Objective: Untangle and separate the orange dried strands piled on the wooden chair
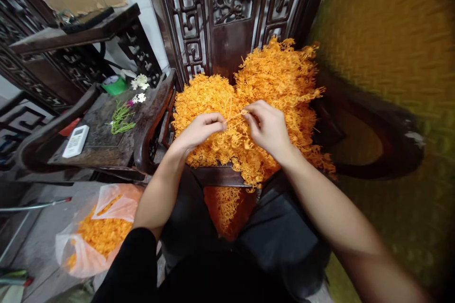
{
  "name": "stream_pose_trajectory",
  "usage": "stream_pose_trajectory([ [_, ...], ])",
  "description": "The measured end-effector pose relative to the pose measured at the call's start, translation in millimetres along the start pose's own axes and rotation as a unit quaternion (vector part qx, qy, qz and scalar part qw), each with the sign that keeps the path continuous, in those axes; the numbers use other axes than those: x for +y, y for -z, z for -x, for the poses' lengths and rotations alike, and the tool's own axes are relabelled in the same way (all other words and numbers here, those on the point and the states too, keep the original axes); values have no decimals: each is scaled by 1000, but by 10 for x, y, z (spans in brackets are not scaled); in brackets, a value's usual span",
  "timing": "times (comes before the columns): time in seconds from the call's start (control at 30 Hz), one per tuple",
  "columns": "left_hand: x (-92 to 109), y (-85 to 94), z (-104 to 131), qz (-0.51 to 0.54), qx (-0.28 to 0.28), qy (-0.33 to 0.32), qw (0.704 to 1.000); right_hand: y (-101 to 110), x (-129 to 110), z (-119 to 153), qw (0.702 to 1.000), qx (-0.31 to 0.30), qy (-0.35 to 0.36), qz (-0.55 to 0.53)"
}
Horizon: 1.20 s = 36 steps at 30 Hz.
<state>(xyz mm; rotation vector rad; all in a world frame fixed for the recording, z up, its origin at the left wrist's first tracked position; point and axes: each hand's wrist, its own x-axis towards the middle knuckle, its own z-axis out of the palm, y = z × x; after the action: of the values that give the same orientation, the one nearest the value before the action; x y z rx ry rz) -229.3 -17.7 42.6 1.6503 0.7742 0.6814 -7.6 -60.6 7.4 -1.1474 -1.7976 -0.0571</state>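
Between my two hands runs a thin orange strand [234, 116], with a small loop or knot at its right end. My left hand [202, 131] is closed, thumb and fingers pinching the strand's left part. The fingertips of my right hand [268, 127] pinch it near the looped end. Behind and below both hands is a large heap of orange curly, stringy pieces [280, 73], with a lower, finer-looking mound [202, 97] on its left. The heap rests on a dark wooden seat [220, 176] in front of my knees.
At left, a dark wooden chair [106, 149] bears a white remote control [76, 141], a green tape roll [114, 84], green stringy pieces [122, 118] and white flowers [140, 82]. A plastic bag [80, 265] of orange pieces lies on the floor. A woven yellow-brown surface [394, 23] stands close at right.
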Motion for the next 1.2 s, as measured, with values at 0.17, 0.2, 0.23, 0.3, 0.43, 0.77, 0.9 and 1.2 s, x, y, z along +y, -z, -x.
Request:
stream_pose_trajectory([
  [0.17,19,-20,-16,165,-2,-37,986,84,-79,-40,997,-51,41,45],
  [0.2,36,-17,-11,178,-2,-38,983,81,-94,-41,997,-55,44,43],
  [0.23,56,-11,-4,183,2,-36,982,68,-107,-38,997,-55,40,29],
  [0.3,96,3,16,173,18,-31,984,17,-125,-24,999,-44,20,-18],
  [0.43,129,11,51,159,46,-34,986,-73,-109,-1,998,-51,-33,-24],
  [0.77,122,-106,39,175,-20,-20,984,65,-51,-102,972,20,-32,231],
  [0.9,172,-53,93,171,-31,11,985,119,73,-112,966,60,-80,237],
  [1.2,50,-134,-56,309,150,-5,939,69,111,-48,998,21,34,48],
])
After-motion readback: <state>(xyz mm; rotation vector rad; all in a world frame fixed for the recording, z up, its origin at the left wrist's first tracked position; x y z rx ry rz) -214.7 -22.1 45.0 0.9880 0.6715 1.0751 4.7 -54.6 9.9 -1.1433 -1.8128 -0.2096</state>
